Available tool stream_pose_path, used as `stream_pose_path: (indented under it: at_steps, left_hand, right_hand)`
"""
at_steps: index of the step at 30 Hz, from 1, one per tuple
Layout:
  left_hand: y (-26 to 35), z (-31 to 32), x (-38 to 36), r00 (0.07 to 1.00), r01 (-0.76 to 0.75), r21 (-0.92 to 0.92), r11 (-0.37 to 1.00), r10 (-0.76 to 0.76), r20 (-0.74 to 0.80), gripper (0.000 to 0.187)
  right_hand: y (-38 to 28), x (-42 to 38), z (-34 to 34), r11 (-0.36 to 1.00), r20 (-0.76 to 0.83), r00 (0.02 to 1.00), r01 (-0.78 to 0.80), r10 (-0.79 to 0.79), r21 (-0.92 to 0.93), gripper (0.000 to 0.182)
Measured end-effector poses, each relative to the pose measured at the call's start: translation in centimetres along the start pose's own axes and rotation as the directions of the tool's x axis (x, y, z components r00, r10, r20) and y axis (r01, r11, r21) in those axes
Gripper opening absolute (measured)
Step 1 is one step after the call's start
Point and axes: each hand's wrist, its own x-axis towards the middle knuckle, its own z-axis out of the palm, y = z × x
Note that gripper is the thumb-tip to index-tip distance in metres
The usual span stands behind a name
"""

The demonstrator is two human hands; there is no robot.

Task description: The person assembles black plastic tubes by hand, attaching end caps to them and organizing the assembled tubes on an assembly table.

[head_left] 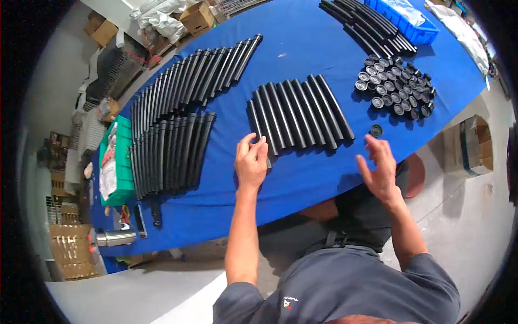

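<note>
My left hand (251,164) is at the near end of the leftmost black tube (256,120) in the middle row. Its fingers are curled round that tube, which lies on the blue cloth and is partly covered by the hand. Beside it, several more black tubes (305,116) lie side by side at a slant. My right hand (381,168) hovers by the table's near edge with thumb and fingers apart, holding nothing. Just beyond its fingertips lies a single round black cap (376,130). A heap of similar black caps (396,86) lies farther back.
Two rows of capped black tubes (172,154) lie at left, beside a green bin (125,162). Thinner black tubes (367,29) and a blue crate (426,35) are at the far right. A metal cylinder (116,238) lies near the left corner. A cardboard box (468,146) stands on the floor.
</note>
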Motion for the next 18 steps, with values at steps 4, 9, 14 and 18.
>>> stream_pose_path:
  at_steps: [4, 9, 14, 18]
  left_hand:
    - [-1.8, -0.3, -0.4, 0.942, 0.253, -0.042, 0.966, -0.256, -0.218, 0.025]
    - [-2.1, -1.8, 1.8, 0.840, 0.542, 0.052, 0.839, -0.543, -0.004, 0.070]
    - [-3.0, -2.0, 3.9, 0.890, 0.400, 0.428, 0.811, -0.456, 0.032, 0.060]
    - [-4.0, -3.4, 2.4, 0.903, 0.327, 0.586, 0.741, -0.428, 0.037, 0.054]
  right_hand:
    - [0.3, -2.2, 3.8, 0.987, 0.138, 0.990, -0.063, 0.043, 0.147, 0.037]
    - [0.4, -2.3, 4.1, 0.991, 0.163, 0.985, -0.076, 0.058, 0.110, 0.025]
    - [0.8, -2.4, 4.1, 0.987, 0.154, 0.987, -0.076, 0.054, 0.142, 0.023]
    - [0.8, -2.4, 3.6, 0.981, 0.143, 0.988, -0.087, 0.062, 0.172, 0.021]
